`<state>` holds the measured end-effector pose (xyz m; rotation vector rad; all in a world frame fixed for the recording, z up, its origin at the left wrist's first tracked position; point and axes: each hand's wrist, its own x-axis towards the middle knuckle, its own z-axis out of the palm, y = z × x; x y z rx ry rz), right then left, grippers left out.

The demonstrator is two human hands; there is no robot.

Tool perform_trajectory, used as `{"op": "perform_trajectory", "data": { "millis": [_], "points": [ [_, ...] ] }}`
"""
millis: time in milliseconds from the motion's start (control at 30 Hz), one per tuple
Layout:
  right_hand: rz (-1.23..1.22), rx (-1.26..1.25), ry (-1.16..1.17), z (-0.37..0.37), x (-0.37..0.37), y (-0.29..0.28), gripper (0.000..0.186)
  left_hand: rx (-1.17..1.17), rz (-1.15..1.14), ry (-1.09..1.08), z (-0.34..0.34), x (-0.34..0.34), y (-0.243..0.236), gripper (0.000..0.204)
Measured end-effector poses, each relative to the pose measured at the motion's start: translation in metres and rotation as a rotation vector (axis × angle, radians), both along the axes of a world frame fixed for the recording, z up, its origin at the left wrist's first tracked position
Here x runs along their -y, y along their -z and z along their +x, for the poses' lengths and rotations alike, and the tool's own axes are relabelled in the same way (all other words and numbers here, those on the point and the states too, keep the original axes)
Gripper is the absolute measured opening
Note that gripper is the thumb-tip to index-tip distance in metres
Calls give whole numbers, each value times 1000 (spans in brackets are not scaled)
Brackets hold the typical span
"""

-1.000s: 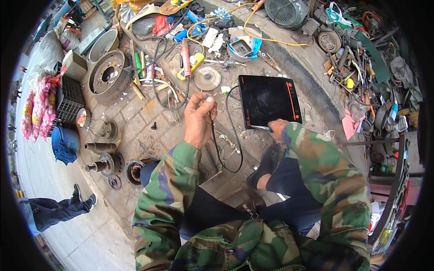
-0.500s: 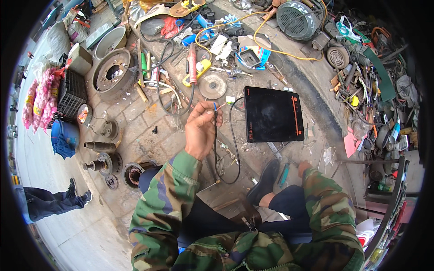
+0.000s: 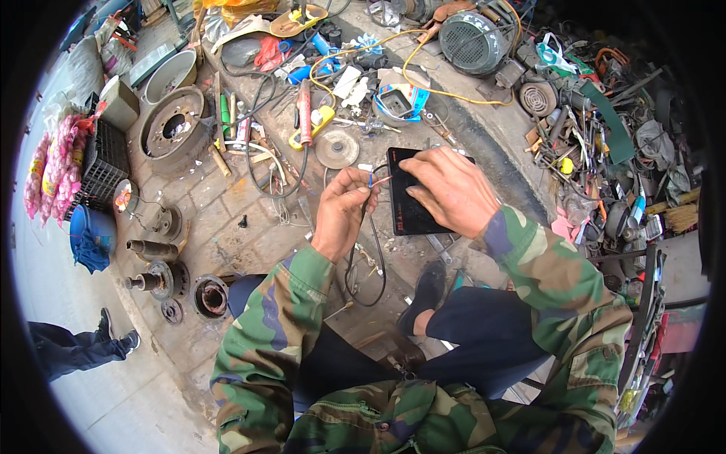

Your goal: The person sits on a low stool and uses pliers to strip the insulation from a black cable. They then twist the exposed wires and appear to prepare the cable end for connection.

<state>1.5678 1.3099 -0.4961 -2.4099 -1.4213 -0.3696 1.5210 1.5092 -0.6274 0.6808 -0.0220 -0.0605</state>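
Observation:
My left hand (image 3: 342,212) pinches the stripped end of a black cable (image 3: 383,274), with a blue wire (image 3: 370,180) and a reddish wire showing at the fingertips. The cable hangs in a loop below the hand and runs back up toward a flat black induction cooktop (image 3: 408,216) on the ground. Over that cooktop is my right hand (image 3: 457,193), its fingers stretched out and the thumb apart, with nothing visible in it. Its fingertips are close to the reddish wire's end; whether they touch is unclear. The hand and sleeve cover the cooktop's right part.
A metal disc (image 3: 336,150) and a red-handled tool (image 3: 304,113) lie beyond my left hand. Farther left are a wheel rim (image 3: 147,144), a blue bucket (image 3: 89,227) and motor parts (image 3: 210,295). Scrap (image 3: 605,159) is piled at right. Another person's legs (image 3: 72,348) show at left.
My right hand has risen from beside my foot to above the cooktop, near the wire end. The left hand keeps its pinch on the cable. The whole view has shifted slightly.

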Motion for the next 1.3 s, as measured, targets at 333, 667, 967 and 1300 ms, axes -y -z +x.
{"op": "perform_trajectory", "data": {
  "millis": [333, 667, 967, 1300],
  "points": [
    [-75, 131, -211, 34, -8, 36, 25, -69, 158, 31, 1, 6, 2, 11],
    [129, -702, 105, 36, 5, 78, 17, -97, 587, -22, 10, 20, 14, 9],
    [863, -2248, 474, 12, 3, 143, 29, 208, 1213, -253, 6, 16, 25, 8],
    [402, -346, 74, 45, 3, 171, 32, -41, 1106, -117, 29, 12, 53, 7]
  ]
}}
